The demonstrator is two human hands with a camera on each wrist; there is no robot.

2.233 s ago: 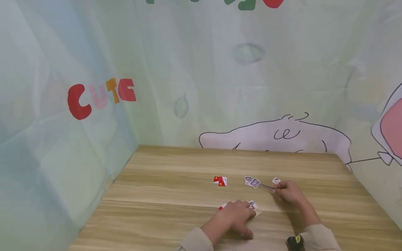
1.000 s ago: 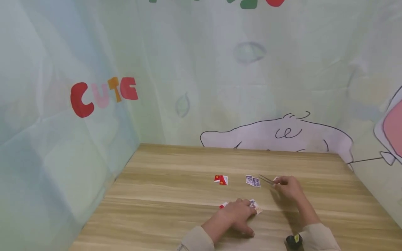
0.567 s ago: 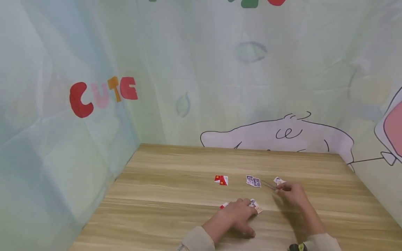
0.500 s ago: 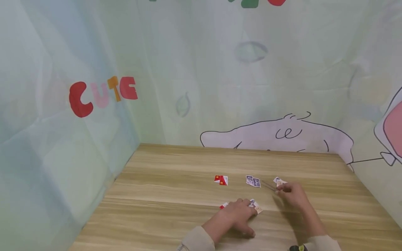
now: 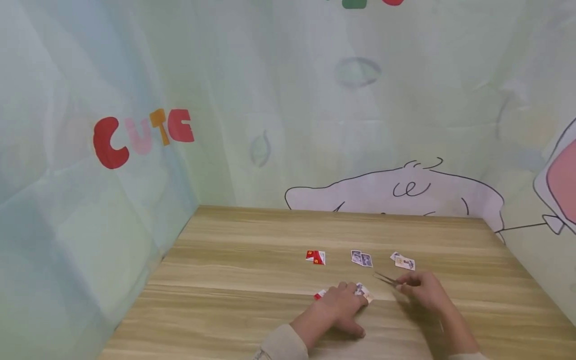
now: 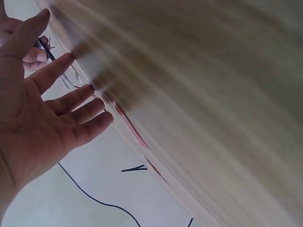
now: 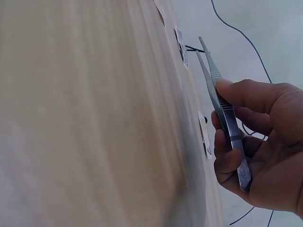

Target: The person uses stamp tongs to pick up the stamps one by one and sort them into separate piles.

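My right hand point(image 5: 426, 291) pinches metal tweezers point(image 7: 226, 113) between thumb and fingers. Their two tips stand apart with nothing between them, pointing left over the wooden table. Just beyond lie two overlapping bluish picture cards point(image 5: 362, 258), small and white-edged. A second overlapping pair, pale cards point(image 5: 406, 262), lies behind the right hand. My left hand point(image 5: 337, 306) rests low over the table with its fingers spread. Beside its fingertips a pale picture card point(image 5: 365, 292) shows, and a red-and-white card point(image 5: 319, 294) peeks out on its other side; the hand hides the rest.
Two overlapping red-and-white cards point(image 5: 316, 257) lie left of the bluish pair. The wooden table point(image 5: 225, 260) meets printed cloth walls point(image 5: 243, 100) at the back and left.
The tweezers have let go of the upper bluish card, which now lies straighter on its partner. My right hand has drawn back toward me, uncovering the pale pair. The left hand stays put.
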